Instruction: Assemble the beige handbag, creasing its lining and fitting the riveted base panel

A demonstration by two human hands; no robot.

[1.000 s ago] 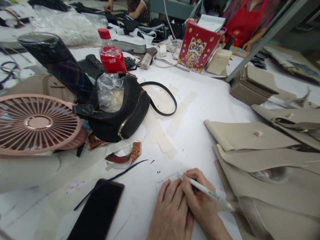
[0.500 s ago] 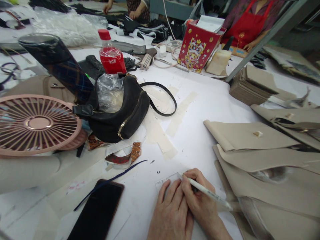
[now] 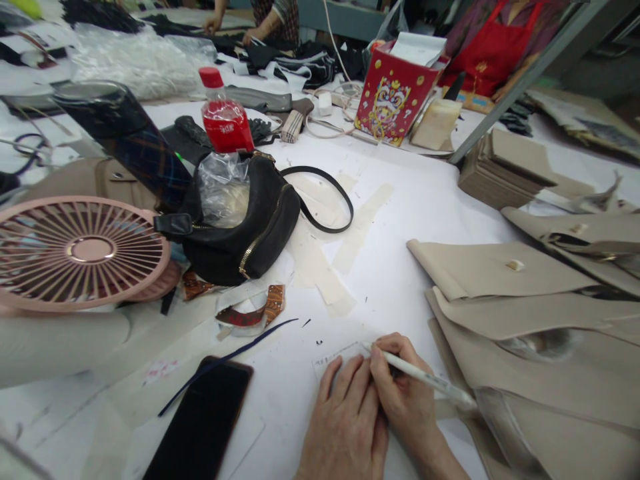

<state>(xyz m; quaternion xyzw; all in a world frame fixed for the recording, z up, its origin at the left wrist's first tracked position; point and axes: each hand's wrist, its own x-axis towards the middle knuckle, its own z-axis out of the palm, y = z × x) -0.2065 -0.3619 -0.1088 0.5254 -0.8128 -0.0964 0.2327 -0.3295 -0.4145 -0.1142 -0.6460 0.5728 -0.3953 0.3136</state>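
My right hand (image 3: pixel 406 400) is closed round a white pen (image 3: pixel 425 379), its tip resting on a small white paper slip (image 3: pixel 336 356) with handwriting. My left hand (image 3: pixel 345 427) lies flat beside it, fingers stretched out and together, pressing the slip onto the white table (image 3: pixel 415 200). The two hands touch each other near the table's front edge.
A black phone (image 3: pixel 203 427) lies to the left, under a dark blue strip (image 3: pixel 225 360). Behind are a black bag (image 3: pixel 245 227) with a red-capped bottle (image 3: pixel 226 120), a pink fan (image 3: pixel 80 250), beige leather pieces (image 3: pixel 500 273) at right, and a red box (image 3: pixel 393 93). Other people's hands work at the far edge.
The view has shifted slightly, so everything sits a little to the right. My hands and the pen stay on the slip almost unmoved.
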